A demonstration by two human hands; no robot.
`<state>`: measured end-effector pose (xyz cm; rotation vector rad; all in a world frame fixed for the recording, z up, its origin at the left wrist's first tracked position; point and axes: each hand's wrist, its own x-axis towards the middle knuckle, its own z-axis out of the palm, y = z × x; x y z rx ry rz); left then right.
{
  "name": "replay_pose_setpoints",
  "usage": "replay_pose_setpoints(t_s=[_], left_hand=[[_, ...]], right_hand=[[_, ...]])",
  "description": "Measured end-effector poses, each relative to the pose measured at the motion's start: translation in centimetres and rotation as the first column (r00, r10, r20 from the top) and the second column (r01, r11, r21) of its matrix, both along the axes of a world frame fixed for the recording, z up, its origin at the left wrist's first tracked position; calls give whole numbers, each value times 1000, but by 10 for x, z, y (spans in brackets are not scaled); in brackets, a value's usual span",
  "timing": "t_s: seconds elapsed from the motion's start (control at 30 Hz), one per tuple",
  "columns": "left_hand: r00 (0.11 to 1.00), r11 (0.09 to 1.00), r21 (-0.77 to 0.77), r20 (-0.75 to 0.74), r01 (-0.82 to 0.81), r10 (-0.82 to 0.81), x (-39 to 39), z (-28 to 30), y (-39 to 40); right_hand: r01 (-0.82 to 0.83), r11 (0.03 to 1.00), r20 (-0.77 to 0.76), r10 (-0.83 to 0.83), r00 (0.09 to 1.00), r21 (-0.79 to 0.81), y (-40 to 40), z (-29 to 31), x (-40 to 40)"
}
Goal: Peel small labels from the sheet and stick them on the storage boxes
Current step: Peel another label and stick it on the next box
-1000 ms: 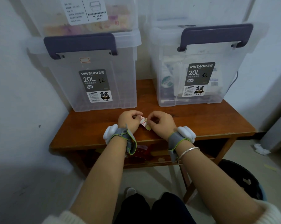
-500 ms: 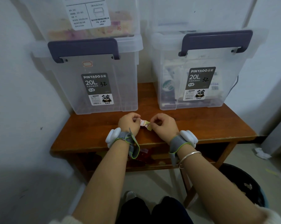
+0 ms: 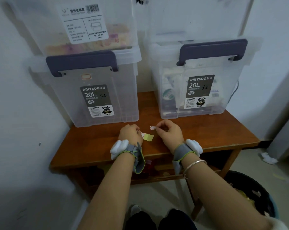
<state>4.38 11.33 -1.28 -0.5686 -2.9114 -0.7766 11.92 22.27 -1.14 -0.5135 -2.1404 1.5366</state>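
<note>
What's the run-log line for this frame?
left hand: holds sheet | right hand: pinches peeled label | left box: one label stuck | right box: none seen

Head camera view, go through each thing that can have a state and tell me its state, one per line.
Peeled label: off the sheet, pinched by right hand, above the table.
Label sheet: held by left hand.
Left storage box: lid on, one small label stuck under its handle.
Right storage box: lid on, no small label visible.
</note>
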Motion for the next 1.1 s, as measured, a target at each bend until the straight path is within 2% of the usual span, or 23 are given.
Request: replay_pose_setpoints(t_s=[0.1, 0.27, 0.4, 0.47, 0.53, 0.6, 0.67, 0.73, 0.83, 0.93, 1.1], left_hand=[[998, 993, -110, -52, -34, 29, 6, 2, 2], [999, 950, -311, 23, -24, 33, 8, 8, 11], [998, 950, -310, 49, -30, 48, 8, 29, 29], [1000, 958, -287, -19, 12, -19, 11, 48, 44], [982, 980, -180, -148, 87, -114, 20, 69, 60], [931, 984, -62, -321, 165, -176, 30, 91, 76], [860, 977, 34, -481, 212, -170, 39, 110, 91], [808, 967, 87, -569, 241, -150, 43, 130, 103], [754, 966, -14, -622, 258, -211, 36, 152, 116], [747, 956, -141, -599, 257, -289, 24, 164, 125], [723, 955, -186, -624, 233, -298, 14, 171, 137]], right_hand=[[27, 998, -30, -29, 999, -54, -1, 2, 1], [77, 990, -46, -83, 996, -121, 10, 5, 8], [113, 989, -75, -121, 990, -99, 33, 22, 19], [147, 986, -119, -155, 981, -72, 50, 37, 25], [173, 984, -165, -176, 971, -28, 67, 54, 30], [192, 981, -192, -181, 965, 41, 79, 68, 32], [223, 970, -211, -199, 957, 99, 88, 80, 33], [256, 956, -241, -218, 946, 141, 98, 92, 31], [282, 948, -276, -235, 932, 148, 111, 109, 28], [292, 951, -302, -248, 920, 107, 123, 119, 24], [316, 943, -346, -263, 901, 106, 131, 128, 15]])
